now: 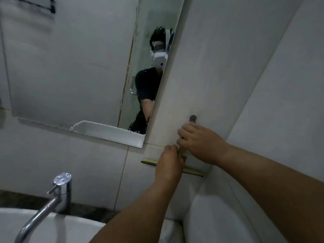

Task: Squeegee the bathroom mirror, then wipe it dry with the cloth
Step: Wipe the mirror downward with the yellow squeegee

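Both hands, left and right, grip the squeegee (blade against tile) just beside the mirror corner.

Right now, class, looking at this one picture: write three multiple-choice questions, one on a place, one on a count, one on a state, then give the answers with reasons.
1. Where is the squeegee?
A. On the wall tiles right of and below the mirror
B. In the basin
C. On the mirror glass

2. How many hands are on the squeegee?
A. None
B. One
C. Two

3. How does the tap stand?
A. Running hard
B. No water seen coming from it
C. Covered by a cloth

Answers:
1 A, its yellowish blade lies against the tiles beyond the mirror's corner.
2 C, the left hand and the right hand both close on its handle.
3 B, no stream shows at the spout.
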